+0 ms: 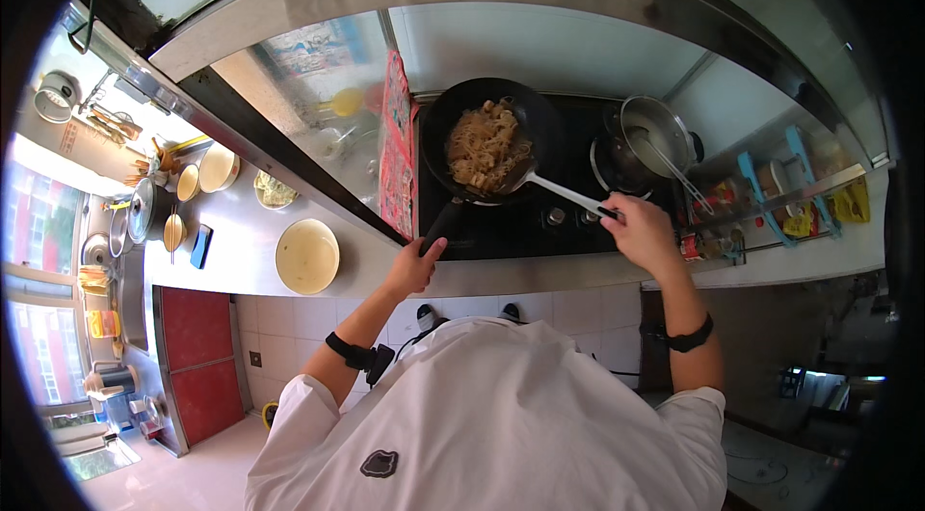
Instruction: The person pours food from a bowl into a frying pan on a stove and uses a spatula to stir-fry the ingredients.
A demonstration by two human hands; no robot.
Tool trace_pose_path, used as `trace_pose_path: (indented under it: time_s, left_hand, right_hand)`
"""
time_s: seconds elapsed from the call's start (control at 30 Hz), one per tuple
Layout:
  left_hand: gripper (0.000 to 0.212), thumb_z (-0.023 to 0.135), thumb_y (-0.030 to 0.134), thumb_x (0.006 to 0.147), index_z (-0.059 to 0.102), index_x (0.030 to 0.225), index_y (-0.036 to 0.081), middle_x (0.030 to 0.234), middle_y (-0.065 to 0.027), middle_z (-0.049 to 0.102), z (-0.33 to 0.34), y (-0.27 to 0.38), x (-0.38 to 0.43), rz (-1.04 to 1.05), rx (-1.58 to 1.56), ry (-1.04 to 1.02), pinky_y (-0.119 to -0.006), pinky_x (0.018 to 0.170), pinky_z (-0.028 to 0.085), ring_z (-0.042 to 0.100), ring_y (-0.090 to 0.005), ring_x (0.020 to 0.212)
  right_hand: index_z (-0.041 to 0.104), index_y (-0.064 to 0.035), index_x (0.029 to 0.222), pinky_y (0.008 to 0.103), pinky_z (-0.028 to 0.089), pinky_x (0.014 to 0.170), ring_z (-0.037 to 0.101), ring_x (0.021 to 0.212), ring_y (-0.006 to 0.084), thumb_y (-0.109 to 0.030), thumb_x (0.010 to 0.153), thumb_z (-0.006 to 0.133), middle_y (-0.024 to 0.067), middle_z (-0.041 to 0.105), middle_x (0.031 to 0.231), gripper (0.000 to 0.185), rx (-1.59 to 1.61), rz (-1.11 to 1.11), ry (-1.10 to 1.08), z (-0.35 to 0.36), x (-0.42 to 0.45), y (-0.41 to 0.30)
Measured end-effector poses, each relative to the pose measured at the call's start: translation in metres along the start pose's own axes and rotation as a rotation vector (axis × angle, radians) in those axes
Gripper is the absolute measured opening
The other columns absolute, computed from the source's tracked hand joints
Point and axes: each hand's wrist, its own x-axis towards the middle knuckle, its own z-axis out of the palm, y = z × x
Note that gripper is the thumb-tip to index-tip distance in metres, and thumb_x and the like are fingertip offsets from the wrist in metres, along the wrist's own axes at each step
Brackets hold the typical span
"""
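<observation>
A dark frying pan [538, 114] rests on the left side of the black stove [498, 233], with browned noodles [485, 142] and pale chunks in it. My left hand [415, 265] grips the pan's black handle [442, 226]. In my right hand [636, 226] is the black end of a metal spatula [567, 194]; its blade lies at the lower right edge of the noodles, inside the pan. To the right, a steel pot [683, 124] with pale contents stands at the back of the stove, a long-handled metal utensil [672, 164] leaning in it.
A large cream bowl [307, 257] stands on the steel counter [242, 258] left of the stove, with a phone [201, 246], smaller bowls and a lidded pot [147, 210] farther left. A red-patterned panel [397, 150] borders the stove. A rack with blue supports [759, 186] holds packets at right.
</observation>
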Motion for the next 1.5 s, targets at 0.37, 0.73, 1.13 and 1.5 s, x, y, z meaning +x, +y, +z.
trace_pose_path:
  time_s: [0.37, 0.73, 1.13, 1.5]
  left_hand:
    - [0.068, 0.063, 0.061, 0.094, 0.057, 0.127, 0.003, 0.066, -0.0029, 0.052, -0.003, -0.001, 0.004, -0.037, 0.079, -0.011, -0.031, 0.043, 0.042, 0.05, -0.0146, 0.049]
    - [0.05, 0.063, 0.056, 0.097, 0.053, 0.095, 0.007, 0.062, -0.0003, 0.044, 0.0, 0.004, -0.002, -0.017, 0.041, -0.012, -0.03, 0.04, 0.032, 0.041, -0.0116, 0.045]
    - [0.066, 0.06, 0.062, 0.095, 0.056, 0.123, 0.002, 0.067, -0.0045, 0.054, -0.005, 0.001, 0.003, -0.029, 0.126, -0.051, -0.033, 0.045, 0.047, 0.055, -0.0161, 0.051]
    - [0.049, 0.063, 0.056, 0.097, 0.053, 0.095, 0.008, 0.062, -0.0004, 0.045, -0.001, 0.006, -0.004, -0.014, 0.056, -0.016, -0.029, 0.041, 0.034, 0.042, -0.0119, 0.046]
  right_hand:
    - [0.063, -0.007, 0.107, 0.046, 0.052, 0.07, 0.067, 0.083, 0.0362, -0.017, 0.092, 0.07, 0.0122, 0.068, 0.092, 0.019, -0.097, -0.055, 0.193, 0.088, 0.027, 0.036]
    - [0.062, -0.0069, 0.11, 0.0444, 0.052, 0.068, 0.067, 0.08, 0.0345, -0.017, 0.092, 0.07, 0.0128, 0.068, 0.095, 0.021, 0.095, -0.022, 0.183, 0.033, 0.032, 0.007]
    - [0.064, -0.0081, 0.104, 0.0449, 0.051, 0.069, 0.067, 0.083, 0.0369, -0.017, 0.089, 0.072, 0.0136, 0.07, 0.091, 0.019, 0.053, -0.012, 0.067, 0.054, 0.033, 0.032]
    - [0.064, -0.0081, 0.102, 0.047, 0.052, 0.071, 0.067, 0.086, 0.039, -0.019, 0.089, 0.072, 0.016, 0.07, 0.092, 0.019, 0.023, -0.004, 0.026, 0.043, 0.036, 0.013]
